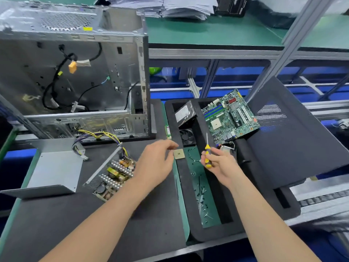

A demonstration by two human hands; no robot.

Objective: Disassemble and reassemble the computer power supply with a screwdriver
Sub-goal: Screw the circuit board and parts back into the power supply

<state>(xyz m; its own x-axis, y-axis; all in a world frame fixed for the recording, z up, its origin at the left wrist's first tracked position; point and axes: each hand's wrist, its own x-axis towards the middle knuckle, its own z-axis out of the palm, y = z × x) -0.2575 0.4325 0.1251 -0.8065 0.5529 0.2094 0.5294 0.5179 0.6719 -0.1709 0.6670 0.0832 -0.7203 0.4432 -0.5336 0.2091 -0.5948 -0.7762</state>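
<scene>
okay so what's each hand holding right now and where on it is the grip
The right hand holds the screwdriver; its grip is on the yellow-and-black handle, shaft pointing up. The left hand holds nothing, fingers open above the mat.

Both bare forearms reach forward. The left hand [156,161] hangs palm down, fingers loosely curled around nothing. The right hand [217,163] has its grip wrapped around a screwdriver [207,154], shaft pointing up.
</scene>
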